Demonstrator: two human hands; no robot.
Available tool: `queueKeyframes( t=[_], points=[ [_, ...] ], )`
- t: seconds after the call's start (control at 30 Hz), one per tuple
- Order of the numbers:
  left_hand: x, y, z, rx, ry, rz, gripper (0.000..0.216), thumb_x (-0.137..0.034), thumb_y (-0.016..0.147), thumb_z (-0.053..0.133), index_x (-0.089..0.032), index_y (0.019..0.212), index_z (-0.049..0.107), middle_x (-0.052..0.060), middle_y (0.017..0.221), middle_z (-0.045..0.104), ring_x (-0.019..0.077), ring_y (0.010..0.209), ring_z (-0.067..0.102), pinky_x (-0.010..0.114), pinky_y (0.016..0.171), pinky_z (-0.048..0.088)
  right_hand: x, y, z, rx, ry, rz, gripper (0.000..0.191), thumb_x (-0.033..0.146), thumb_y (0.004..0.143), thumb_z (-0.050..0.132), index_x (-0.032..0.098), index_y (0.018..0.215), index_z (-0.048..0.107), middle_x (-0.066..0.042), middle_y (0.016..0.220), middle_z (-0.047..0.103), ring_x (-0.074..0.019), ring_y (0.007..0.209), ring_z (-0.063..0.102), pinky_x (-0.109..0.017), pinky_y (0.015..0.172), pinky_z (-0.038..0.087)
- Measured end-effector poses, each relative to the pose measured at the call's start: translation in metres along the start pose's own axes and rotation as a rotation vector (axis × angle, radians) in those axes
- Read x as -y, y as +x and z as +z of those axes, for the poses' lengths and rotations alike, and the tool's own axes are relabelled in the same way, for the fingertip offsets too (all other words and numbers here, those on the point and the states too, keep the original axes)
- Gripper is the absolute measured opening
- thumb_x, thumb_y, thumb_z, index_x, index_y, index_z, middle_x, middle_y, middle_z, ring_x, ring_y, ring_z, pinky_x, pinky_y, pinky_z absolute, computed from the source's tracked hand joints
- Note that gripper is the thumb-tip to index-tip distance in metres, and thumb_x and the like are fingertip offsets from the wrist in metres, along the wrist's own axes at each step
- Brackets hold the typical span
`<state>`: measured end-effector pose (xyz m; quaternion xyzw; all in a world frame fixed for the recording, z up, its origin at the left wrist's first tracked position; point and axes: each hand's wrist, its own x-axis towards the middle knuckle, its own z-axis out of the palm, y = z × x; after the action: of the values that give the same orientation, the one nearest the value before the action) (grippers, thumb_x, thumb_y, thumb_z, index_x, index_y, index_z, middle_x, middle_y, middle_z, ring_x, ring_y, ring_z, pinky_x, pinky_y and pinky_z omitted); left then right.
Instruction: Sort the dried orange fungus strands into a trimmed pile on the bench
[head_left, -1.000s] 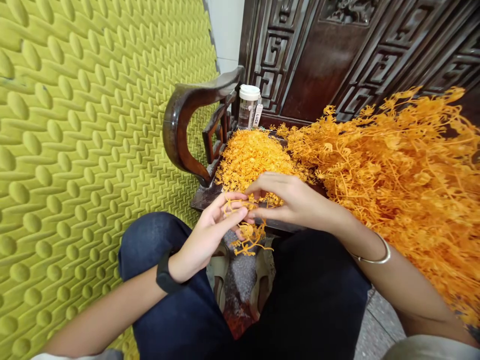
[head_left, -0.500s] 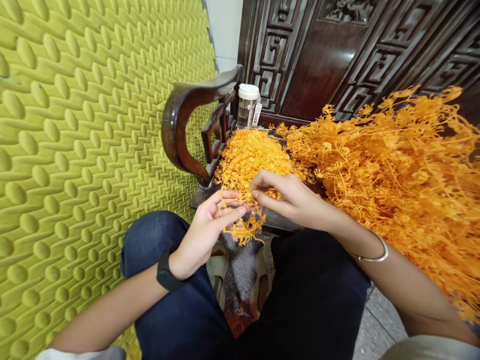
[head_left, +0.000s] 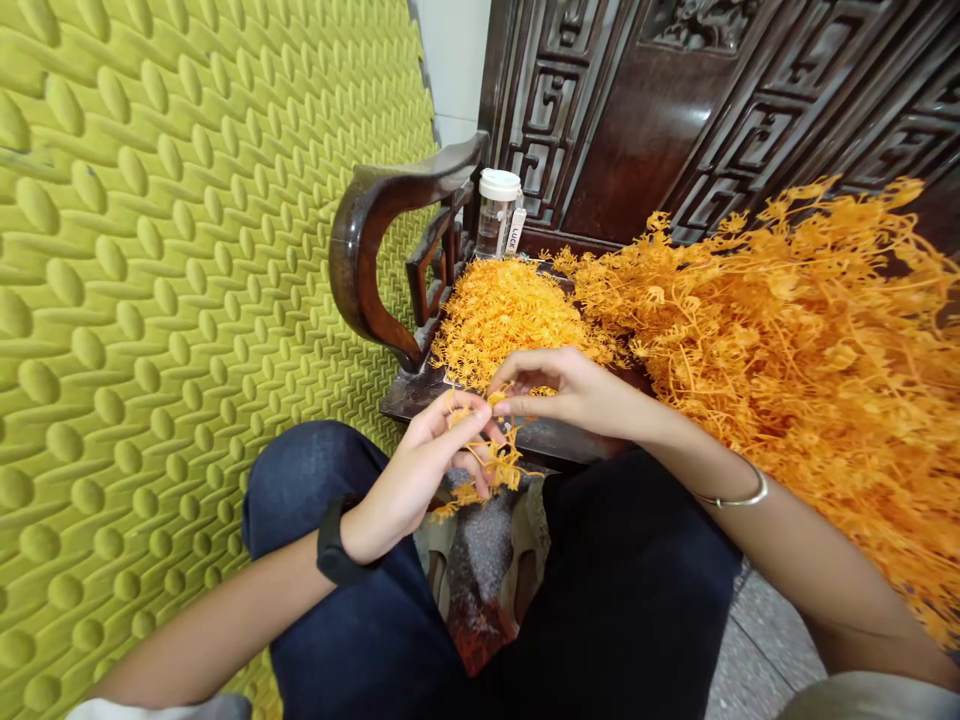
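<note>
My left hand (head_left: 424, 470) is closed round a small bunch of orange plastic sprigs (head_left: 491, 465) held above my knees. My right hand (head_left: 574, 392) pinches the top of the same bunch with fingertips together. Both hands meet just in front of the edge of a dark wooden chair seat (head_left: 420, 392). A heap of small orange pieces (head_left: 510, 305) lies on the seat right behind my hands. A much larger pile of long orange plastic branches (head_left: 810, 350) spreads to the right.
A clear jar with a white lid (head_left: 497, 212) stands at the back of the seat by the curved armrest (head_left: 375, 215). A green quilted surface (head_left: 150, 250) fills the left. Carved dark wood panels (head_left: 675, 100) stand behind. My legs and sandals (head_left: 480, 570) are below.
My left hand has closed more tightly on the sprig bunch and lowered it slightly. My right hand's fingertips have shifted to pinch its top. The piles have not moved.
</note>
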<state>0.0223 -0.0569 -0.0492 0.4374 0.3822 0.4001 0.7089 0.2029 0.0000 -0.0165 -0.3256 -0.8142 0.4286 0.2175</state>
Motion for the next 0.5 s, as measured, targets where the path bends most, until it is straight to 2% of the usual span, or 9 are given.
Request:
queueKeyframes(
  t=[0.1,0.2,0.33,0.5],
  points=[
    [0.001,0.000,-0.002,0.047,0.100,-0.062,0.023,-0.041,0.084,0.053,-0.019,0.084,0.047,-0.002,0.069,0.058,0.0090,0.045,0.054,0.020,0.038,0.047,-0.001,0.001,-0.002,-0.017,-0.043,0.021,0.012,0.026,0.079,0.063,0.014,0.079,0.062,-0.001,0.076,0.063,-0.0104,0.070,0.056,-0.025,0.069,0.044],
    [0.000,0.001,-0.003,0.036,0.192,-0.036,0.023,-0.042,0.085,0.053,-0.018,0.085,0.050,-0.002,0.060,0.058,0.0075,0.045,0.052,0.014,0.039,0.041,0.000,0.002,0.000,-0.088,-0.001,0.045,0.009,0.021,0.077,0.063,0.014,0.073,0.060,0.000,0.072,0.061,-0.0095,0.067,0.054,-0.025,0.066,0.043],
    [-0.006,0.004,-0.002,-0.039,0.144,0.016,0.023,-0.041,0.082,0.058,-0.018,0.082,0.052,-0.003,0.056,0.058,0.0066,0.044,0.050,0.013,0.039,0.039,0.002,0.006,0.002,-0.214,0.113,0.073,0.011,0.022,0.072,0.065,0.014,0.069,0.058,0.000,0.070,0.059,-0.0098,0.066,0.052,-0.025,0.064,0.041],
    [-0.012,0.007,0.001,-0.045,0.074,0.014,0.022,-0.039,0.082,0.059,-0.018,0.082,0.050,-0.003,0.057,0.058,0.0055,0.041,0.050,0.013,0.039,0.038,0.003,0.009,0.003,-0.355,0.159,0.056,0.011,0.019,0.068,0.066,0.013,0.068,0.057,0.000,0.070,0.059,-0.0109,0.069,0.053,-0.028,0.069,0.042]
  ],
)
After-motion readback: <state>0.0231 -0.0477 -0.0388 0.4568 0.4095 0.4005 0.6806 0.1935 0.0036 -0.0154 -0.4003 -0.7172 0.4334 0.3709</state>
